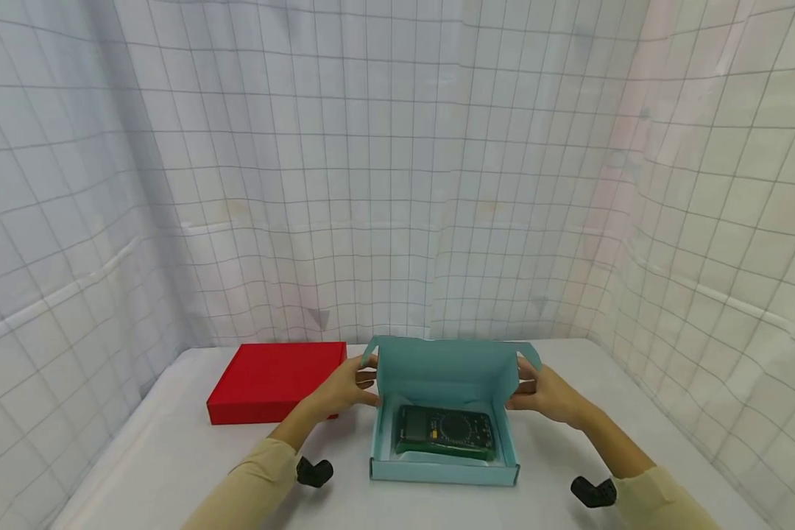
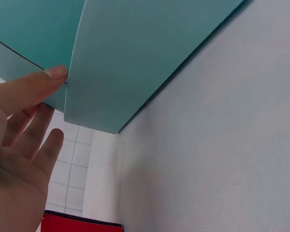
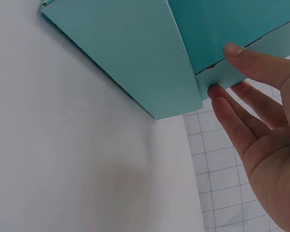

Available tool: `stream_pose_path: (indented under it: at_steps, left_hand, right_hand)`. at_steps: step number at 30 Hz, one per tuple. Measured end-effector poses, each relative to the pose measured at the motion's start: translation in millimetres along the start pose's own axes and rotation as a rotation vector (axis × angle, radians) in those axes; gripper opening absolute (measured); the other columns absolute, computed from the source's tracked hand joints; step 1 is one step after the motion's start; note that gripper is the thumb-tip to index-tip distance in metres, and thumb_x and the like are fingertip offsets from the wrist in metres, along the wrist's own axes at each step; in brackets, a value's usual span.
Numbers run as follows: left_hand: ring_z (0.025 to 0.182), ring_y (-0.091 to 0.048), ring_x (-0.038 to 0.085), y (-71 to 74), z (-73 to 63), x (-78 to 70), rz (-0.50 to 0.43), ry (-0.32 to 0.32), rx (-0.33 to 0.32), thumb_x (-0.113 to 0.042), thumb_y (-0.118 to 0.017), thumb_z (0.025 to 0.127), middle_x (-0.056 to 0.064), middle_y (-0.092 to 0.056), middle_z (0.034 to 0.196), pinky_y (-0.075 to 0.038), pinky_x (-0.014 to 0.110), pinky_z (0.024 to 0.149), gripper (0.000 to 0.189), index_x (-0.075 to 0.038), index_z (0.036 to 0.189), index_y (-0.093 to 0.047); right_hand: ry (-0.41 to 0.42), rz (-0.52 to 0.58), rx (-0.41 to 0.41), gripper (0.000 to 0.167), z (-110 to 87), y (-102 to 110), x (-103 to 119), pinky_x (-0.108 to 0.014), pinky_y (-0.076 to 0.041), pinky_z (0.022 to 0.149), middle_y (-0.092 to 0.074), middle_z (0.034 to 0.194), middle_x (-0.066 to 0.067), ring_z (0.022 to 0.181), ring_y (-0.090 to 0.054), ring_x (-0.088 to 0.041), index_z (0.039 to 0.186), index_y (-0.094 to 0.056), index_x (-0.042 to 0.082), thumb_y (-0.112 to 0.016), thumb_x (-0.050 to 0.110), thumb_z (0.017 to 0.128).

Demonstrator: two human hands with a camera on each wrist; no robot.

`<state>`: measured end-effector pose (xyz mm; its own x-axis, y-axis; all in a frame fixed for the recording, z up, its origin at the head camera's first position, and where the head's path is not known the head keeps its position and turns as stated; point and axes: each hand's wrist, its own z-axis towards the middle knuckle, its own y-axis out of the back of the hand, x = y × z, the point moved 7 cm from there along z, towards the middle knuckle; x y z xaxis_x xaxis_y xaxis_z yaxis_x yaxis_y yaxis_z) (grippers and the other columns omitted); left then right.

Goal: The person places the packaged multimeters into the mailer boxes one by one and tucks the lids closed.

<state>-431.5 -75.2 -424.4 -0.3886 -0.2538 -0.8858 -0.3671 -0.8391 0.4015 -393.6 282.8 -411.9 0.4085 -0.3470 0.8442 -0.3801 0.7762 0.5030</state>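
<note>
A light-blue cardboard box (image 1: 444,473) stands on the table with its lid (image 1: 440,361) raised at the back. Inside lies a multimeter (image 1: 445,430) with a dial and a dark display, apparently in clear wrapping. My left hand (image 1: 344,386) pinches the lid's left side, thumb in front and fingers behind, as the left wrist view shows near the box's side wall (image 2: 135,53). On the opposite side my right hand (image 1: 548,394) holds the lid in the same way; in the right wrist view its thumb (image 3: 251,60) lies along the lid's edge.
To the left of the blue box lies a closed red box (image 1: 278,379), close behind my left hand. White gridded curtains (image 1: 397,184) hang behind and on both sides of the white table (image 1: 152,456). Black wrist devices (image 1: 314,472) sit at both cuffs.
</note>
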Motion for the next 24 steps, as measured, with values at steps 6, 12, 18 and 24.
stream_pose_path:
  at_steps: [6, 12, 18, 24]
  left_hand:
    - [0.13, -0.055, 0.048, -2.0, -1.0, 1.2, 0.017, -0.019, 0.012, 0.007, -0.082, 0.082, 0.018, -0.06, 0.135, -0.05, 0.052, 0.101, 0.059, 0.0, 0.135, -0.057]
    - [0.122, -0.06, 0.043, -0.6, -6.2, -3.1, 0.056, -0.042, 0.014, 0.003, -0.084, 0.082, 0.016, -0.063, 0.129, -0.053, 0.049, 0.098, 0.059, -0.003, 0.135, -0.058]
    - [0.116, -0.065, 0.034, 5.4, -16.6, -5.6, -0.01, 0.048, 0.075, -0.014, -0.081, 0.089, 0.013, -0.062, 0.129, -0.055, 0.052, 0.096, 0.053, -0.003, 0.137, -0.06]
    - [0.13, -0.056, 0.041, 8.4, -23.4, -9.6, -0.276, 0.119, 0.197, -0.024, -0.063, 0.104, 0.021, -0.051, 0.147, -0.043, 0.057, 0.107, 0.055, 0.001, 0.15, -0.048]
  right_hand:
    - [-0.009, -0.005, -0.028, 0.071, -5.0, -2, -3, -0.037, -0.059, 0.089, -0.056, 0.139, -0.024, 0.119, -0.064, -0.041, 0.153, -0.041, 0.002, -0.079, 0.008, 0.093]
    - [-0.013, -0.028, -0.038, 0.063, -8.8, -3, -4, -0.035, -0.059, 0.089, -0.062, 0.132, -0.02, 0.114, -0.067, -0.034, 0.147, -0.049, 0.001, -0.079, 0.013, 0.093]
    - [0.011, 0.048, 0.015, 0.047, -11.4, 2, 3, -0.035, -0.056, 0.095, -0.063, 0.136, -0.021, 0.119, -0.065, -0.033, 0.145, -0.056, 0.0, -0.069, 0.012, 0.101]
    - [-0.078, 0.336, 0.12, 0.045, -15.9, 8, 10, -0.049, -0.045, 0.107, -0.048, 0.148, -0.032, 0.129, -0.059, -0.036, 0.142, -0.049, -0.016, -0.046, 0.018, 0.113]
